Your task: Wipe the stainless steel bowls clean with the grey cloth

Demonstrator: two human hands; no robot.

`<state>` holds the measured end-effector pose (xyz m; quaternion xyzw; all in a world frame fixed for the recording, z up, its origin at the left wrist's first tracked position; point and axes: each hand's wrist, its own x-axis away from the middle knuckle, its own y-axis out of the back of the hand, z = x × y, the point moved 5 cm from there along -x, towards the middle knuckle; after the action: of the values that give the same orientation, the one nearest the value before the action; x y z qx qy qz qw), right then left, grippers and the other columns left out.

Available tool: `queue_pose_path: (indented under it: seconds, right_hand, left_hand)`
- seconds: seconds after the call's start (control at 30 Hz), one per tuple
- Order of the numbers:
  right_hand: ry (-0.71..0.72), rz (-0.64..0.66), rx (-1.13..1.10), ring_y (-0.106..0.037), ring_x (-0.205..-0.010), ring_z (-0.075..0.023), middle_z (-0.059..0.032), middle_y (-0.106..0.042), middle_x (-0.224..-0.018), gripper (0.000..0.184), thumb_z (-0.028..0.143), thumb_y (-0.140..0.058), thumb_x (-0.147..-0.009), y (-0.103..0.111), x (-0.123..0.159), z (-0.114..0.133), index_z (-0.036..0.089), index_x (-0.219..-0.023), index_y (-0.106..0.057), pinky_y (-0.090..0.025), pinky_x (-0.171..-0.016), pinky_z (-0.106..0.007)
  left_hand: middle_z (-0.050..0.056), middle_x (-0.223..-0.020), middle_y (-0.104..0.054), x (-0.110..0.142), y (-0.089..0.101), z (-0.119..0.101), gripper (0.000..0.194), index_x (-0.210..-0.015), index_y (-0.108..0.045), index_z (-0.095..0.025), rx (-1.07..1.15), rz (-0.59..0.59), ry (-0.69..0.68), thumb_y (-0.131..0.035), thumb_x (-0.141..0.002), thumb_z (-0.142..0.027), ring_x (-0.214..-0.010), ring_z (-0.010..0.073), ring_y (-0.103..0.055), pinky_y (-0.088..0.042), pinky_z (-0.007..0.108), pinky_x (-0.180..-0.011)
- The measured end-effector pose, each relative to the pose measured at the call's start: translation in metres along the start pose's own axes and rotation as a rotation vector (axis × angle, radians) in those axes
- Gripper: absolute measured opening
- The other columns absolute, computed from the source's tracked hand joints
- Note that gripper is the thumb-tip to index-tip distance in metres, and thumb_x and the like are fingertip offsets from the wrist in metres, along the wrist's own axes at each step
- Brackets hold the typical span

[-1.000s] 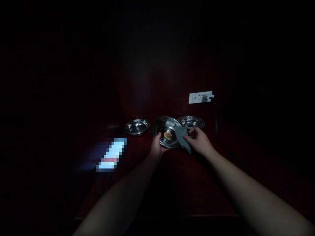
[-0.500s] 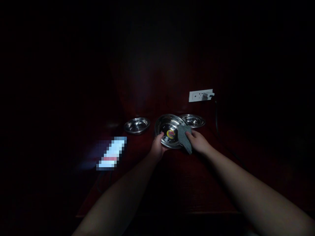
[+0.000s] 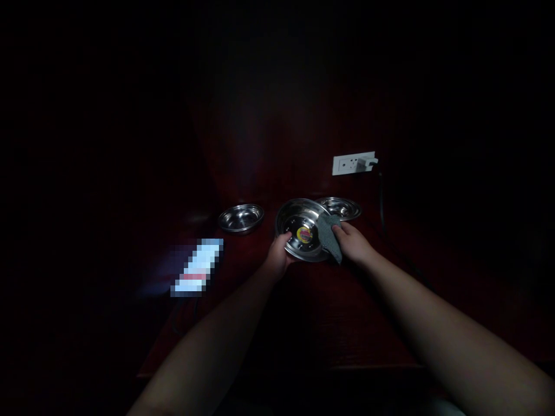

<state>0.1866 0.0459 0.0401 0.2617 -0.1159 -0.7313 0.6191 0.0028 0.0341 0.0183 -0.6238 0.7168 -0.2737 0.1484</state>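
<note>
My left hand (image 3: 277, 254) grips the lower left rim of a shiny steel bowl (image 3: 297, 211), its thumb inside and the other fingers underneath. The bowl is tilted towards me, and a round yellow and red sticker (image 3: 304, 234) shows on its inner base. At the bowl's right rim, my right hand (image 3: 352, 242) pinches a grey-green cloth (image 3: 330, 236) that lies over the edge and hangs down. Most fingers of the right hand are hidden behind the cloth.
On the dark red table (image 3: 338, 329) a second steel bowl (image 3: 241, 219) stands left, and another steel dish (image 3: 344, 209) sits behind the held bowl. A lit, blurred-out phone-like screen (image 3: 198, 268) lies left. A wall socket (image 3: 347, 164) holds a plug with a cable.
The held bowl has shifted slightly right with my left hand. My right hand has changed its hold on the cloth, which stays at the right rim. The view has tipped slightly downward.
</note>
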Motion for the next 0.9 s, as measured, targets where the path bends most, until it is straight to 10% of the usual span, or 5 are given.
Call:
queue_pose_path:
  seconds: [0.33, 0.7, 0.9]
  right_hand:
    - [-0.016, -0.005, -0.123, -0.060, -0.093, -0.0200, -0.0099, -0.064, -0.106, 0.034, 0.032, -0.050, -0.080, -0.008, 0.005, 0.001, 0.016, -0.110, -0.053, -0.046, -0.082, -0.034]
    - [0.023, -0.054, -0.128, -0.060, -0.091, -0.0206, -0.0086, -0.064, -0.103, 0.033, 0.036, -0.044, -0.083, -0.013, 0.005, 0.000, 0.017, -0.109, -0.052, -0.045, -0.083, -0.036]
    - [-0.031, -0.020, -0.054, -0.060, -0.088, -0.0207, -0.0106, -0.063, -0.102, 0.032, 0.036, -0.042, -0.083, -0.012, 0.009, 0.006, 0.016, -0.107, -0.051, -0.046, -0.079, -0.033]
  left_hand:
    - [0.012, -0.119, -0.060, -0.008, 0.008, 0.006, 0.054, -0.123, -0.048, -0.022, -0.054, -0.055, -0.042, -0.059, -0.074, -0.042, -0.102, 0.0309, -0.061, -0.051, 0.051, -0.080]
    - [0.003, -0.122, -0.058, 0.023, -0.016, -0.019, 0.077, -0.129, -0.038, -0.029, -0.098, 0.074, -0.485, -0.073, -0.062, -0.015, -0.117, 0.0208, -0.051, -0.034, 0.034, -0.105]
    - [0.003, -0.123, -0.057, 0.013, -0.009, -0.017, 0.069, -0.126, -0.041, -0.028, -0.119, -0.008, -0.378, -0.068, -0.065, -0.014, -0.117, 0.0246, -0.050, -0.037, 0.040, -0.102]
